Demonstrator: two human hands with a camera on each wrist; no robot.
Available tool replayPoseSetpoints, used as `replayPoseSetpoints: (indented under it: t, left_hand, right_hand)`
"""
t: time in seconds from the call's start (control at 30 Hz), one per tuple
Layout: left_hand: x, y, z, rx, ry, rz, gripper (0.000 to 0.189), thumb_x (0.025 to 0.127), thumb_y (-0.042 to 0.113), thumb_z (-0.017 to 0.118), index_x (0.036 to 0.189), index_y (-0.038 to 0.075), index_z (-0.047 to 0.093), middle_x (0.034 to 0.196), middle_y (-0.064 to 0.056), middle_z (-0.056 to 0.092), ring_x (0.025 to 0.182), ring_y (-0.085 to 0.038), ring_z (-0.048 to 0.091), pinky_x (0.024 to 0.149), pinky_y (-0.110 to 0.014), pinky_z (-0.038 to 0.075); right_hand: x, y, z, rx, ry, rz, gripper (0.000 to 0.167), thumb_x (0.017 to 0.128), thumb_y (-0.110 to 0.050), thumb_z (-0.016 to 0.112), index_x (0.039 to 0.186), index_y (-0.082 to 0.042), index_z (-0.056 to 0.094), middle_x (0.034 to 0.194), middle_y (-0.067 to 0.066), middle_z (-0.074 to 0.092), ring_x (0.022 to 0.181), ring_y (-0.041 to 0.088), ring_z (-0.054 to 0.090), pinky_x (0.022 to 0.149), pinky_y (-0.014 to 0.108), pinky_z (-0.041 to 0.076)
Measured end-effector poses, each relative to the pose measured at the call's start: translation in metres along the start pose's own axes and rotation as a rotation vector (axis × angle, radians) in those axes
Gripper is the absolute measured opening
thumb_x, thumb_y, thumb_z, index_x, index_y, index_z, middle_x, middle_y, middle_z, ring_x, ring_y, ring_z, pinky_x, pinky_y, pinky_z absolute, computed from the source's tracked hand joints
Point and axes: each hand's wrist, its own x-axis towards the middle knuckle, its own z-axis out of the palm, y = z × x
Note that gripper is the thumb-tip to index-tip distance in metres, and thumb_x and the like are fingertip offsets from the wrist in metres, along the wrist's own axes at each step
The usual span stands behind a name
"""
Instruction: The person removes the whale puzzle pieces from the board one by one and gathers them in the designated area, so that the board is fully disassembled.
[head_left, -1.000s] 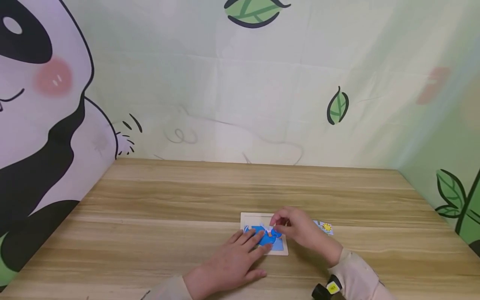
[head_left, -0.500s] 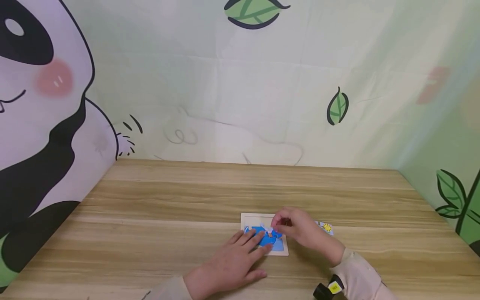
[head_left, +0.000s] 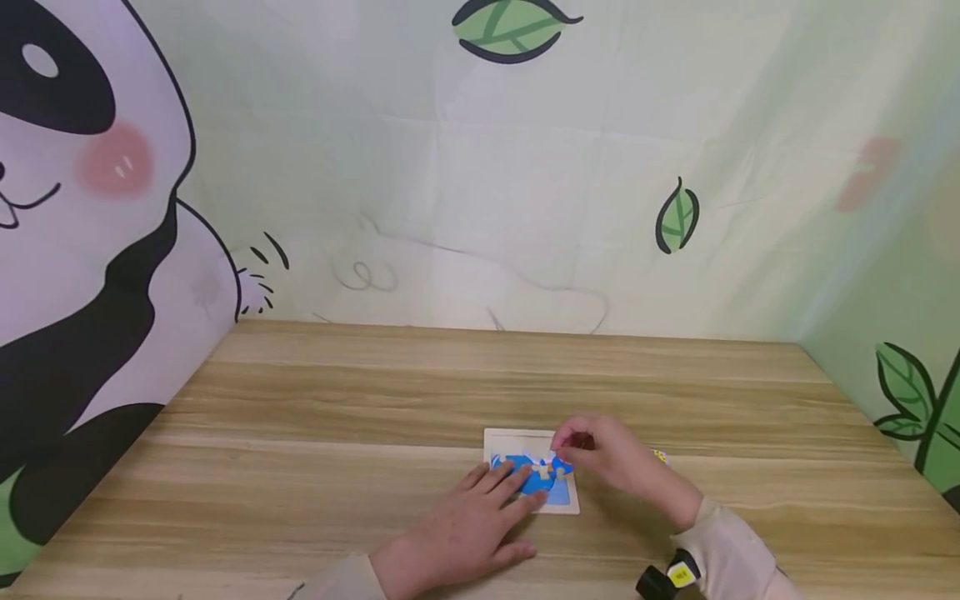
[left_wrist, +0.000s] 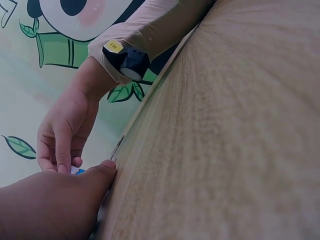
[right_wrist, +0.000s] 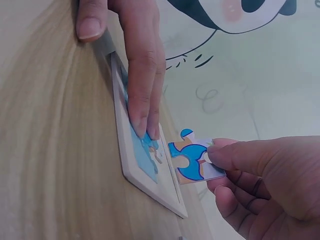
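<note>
A small puzzle board with a pale rim and a blue picture lies on the table. My left hand rests on it, fingers spread and fairly straight, covering part of the picture. Between thumb and fingers, my right hand pinches a puzzle piece with a blue tail-like shape. The right wrist view shows this piece off the board, beside its rim, with a knob and a notch. Pale patches appear among the blue pieces near the left fingertips. In the left wrist view, my left hand hides most of the board.
Another loose piece with a yellow print lies beyond the right wrist, mostly hidden by it. The wooden table meets a printed wall at the back, with a panda on the left. A black device is strapped to the right wrist.
My right hand has shifted slightly right with the pinched piece, and a pale gap now shows in the picture. The loose piece is more covered. My left hand stays in place.
</note>
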Motion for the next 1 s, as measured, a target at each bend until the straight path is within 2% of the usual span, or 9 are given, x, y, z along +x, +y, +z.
replayPoseSetpoints:
  t: [0.43,0.8,1.0]
  left_hand:
    - [0.001,0.002,0.001,0.014,0.025,-0.002,0.058,0.098,0.058,0.033,0.147,0.027,0.040,0.156,-0.005,0.035,0.143,-0.025,0.034,0.114,-0.047,0.034]
    - [0.000,0.001,0.003,0.007,0.049,0.005,0.058,0.098,0.059,0.033,0.146,0.026,0.041,0.154,-0.006,0.038,0.142,-0.027,0.036,0.113,-0.048,0.035]
    - [-0.001,0.000,0.004,0.003,0.044,0.007,0.059,0.098,0.060,0.031,0.146,0.027,0.040,0.155,-0.006,0.037,0.143,-0.027,0.036,0.113,-0.049,0.035]
  right_hand:
    - [-0.005,-0.001,-0.019,-0.004,-0.012,0.034,0.005,0.091,-0.005,0.062,0.092,-0.007,0.066,0.084,0.002,0.063,0.074,0.007,0.052,0.064,0.019,0.049]
    - [-0.010,-0.002,-0.037,-0.006,-0.024,0.036,0.005,0.090,-0.004,0.063,0.092,-0.005,0.067,0.085,0.005,0.066,0.074,0.005,0.055,0.067,0.019,0.051]
    - [-0.012,-0.002,-0.044,-0.053,-0.027,0.045,0.004,0.090,-0.006,0.063,0.092,-0.007,0.067,0.086,0.002,0.066,0.076,0.006,0.055,0.068,0.019,0.052]
